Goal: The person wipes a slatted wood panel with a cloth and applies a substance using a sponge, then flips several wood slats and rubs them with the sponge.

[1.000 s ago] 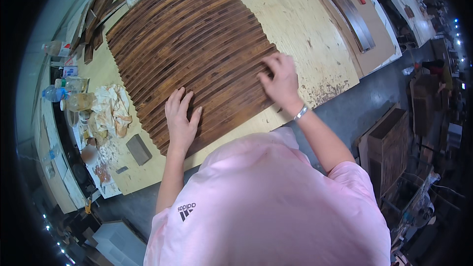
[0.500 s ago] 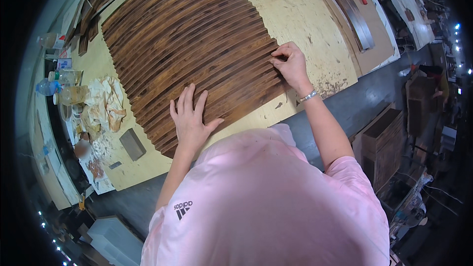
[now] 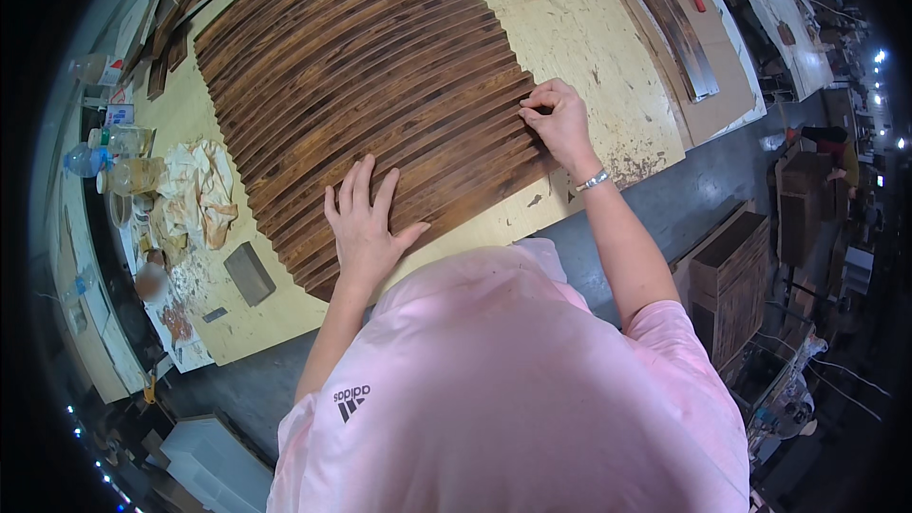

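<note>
A large dark-brown ribbed wooden panel [image 3: 380,85], made of many parallel slats, lies on the pale worktable [image 3: 579,47]. Flat on its near part rests my left hand [image 3: 366,228], open, fingers spread and thumb out to the right. My right hand [image 3: 560,128], with a bracelet on the wrist, is at the panel's right edge. Its thumb and index finger are closed in a pinch against the slat ends. Whatever sits between those fingertips, if anything, is too small to make out.
Left of the panel are a stained, crumpled cloth [image 3: 201,192], bottles of liquid [image 3: 133,176] and a grey-brown block [image 3: 250,274]. Dark wood strips [image 3: 180,14] are piled at the far left. Long boards [image 3: 665,9] lie at the far right; a wooden box [image 3: 727,275] stands beyond the table.
Hardly anything differs. The whole view has shifted very slightly; both hands keep their places on the panel.
</note>
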### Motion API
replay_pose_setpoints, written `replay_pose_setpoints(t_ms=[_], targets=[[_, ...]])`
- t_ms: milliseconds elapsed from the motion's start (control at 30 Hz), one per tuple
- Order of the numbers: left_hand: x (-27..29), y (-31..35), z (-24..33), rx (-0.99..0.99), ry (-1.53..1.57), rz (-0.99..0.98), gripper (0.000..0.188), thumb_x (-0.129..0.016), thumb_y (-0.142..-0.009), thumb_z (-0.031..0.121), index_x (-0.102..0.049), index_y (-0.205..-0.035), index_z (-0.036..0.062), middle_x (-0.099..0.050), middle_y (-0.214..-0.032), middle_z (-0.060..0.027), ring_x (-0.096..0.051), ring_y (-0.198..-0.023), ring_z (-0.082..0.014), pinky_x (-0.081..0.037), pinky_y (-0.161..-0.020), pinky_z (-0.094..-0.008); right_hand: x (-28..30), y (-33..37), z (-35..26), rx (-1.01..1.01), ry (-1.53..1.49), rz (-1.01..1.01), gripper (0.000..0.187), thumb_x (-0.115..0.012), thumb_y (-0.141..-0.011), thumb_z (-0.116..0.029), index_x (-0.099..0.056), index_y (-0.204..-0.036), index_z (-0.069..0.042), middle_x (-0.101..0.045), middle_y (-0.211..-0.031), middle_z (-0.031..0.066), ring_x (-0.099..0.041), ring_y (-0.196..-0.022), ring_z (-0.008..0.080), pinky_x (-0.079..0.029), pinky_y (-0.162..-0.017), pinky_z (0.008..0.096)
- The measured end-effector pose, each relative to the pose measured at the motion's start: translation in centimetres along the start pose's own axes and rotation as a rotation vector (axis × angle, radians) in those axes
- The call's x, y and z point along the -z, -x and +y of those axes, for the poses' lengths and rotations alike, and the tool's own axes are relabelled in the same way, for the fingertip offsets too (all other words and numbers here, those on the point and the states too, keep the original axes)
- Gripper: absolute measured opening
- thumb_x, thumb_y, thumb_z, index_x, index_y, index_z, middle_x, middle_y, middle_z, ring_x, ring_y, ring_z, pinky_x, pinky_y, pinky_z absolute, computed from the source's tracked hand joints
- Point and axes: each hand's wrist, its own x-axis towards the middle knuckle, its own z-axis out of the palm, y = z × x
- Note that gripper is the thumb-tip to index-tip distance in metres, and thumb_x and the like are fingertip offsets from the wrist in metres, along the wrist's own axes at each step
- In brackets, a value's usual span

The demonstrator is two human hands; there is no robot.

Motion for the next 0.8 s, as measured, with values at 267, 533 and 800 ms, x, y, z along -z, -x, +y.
replay_pose_setpoints(t_ms=[267,533,800], targets=[[0.1,0.1,0.1,0.009,0.011,0.010,0.088,-0.087,-0.067,0.046,-0.054,-0.143,0.0167,-0.036,-0.160,-0.0134,-0.035,-0.145,-0.0355,-0.023,-0.115,-0.0649,0.5,0.2,-1.5,0.040,0.081,-0.020,0.010,-0.080,-0.076,-0.005,-0.078,-0.086,-0.004,-0.067,-0.096,0.0060,-0.062,-0.098,0.0261,-0.051,-0.090,0.0361],[0.1,0.0,0.2,0.019,0.026,0.016,0.088,-0.089,-0.065,0.044,-0.055,-0.142,0.0175,-0.036,-0.160,-0.0125,-0.036,-0.145,-0.0347,-0.023,-0.116,-0.0646,0.7,1.0,-1.2,0.052,0.097,-0.025,0.027,-0.082,-0.073,-0.009,-0.077,-0.099,-0.004,-0.064,-0.111,0.0111,-0.058,-0.107,0.0312,-0.050,-0.096,0.0400],[0.4,0.3,-0.3,0.015,0.083,0.007,0.086,-0.088,-0.067,0.042,-0.055,-0.143,0.0167,-0.036,-0.161,-0.0119,-0.034,-0.146,-0.0357,-0.022,-0.118,-0.0634,2.1,4.8,2.6,-0.144,-0.362,-0.128,0.101,-0.089,-0.068,-0.003,-0.038,-0.155,-0.004,-0.046,-0.153,0.0129,-0.044,-0.142,0.0253,-0.034,-0.119,0.0355]])
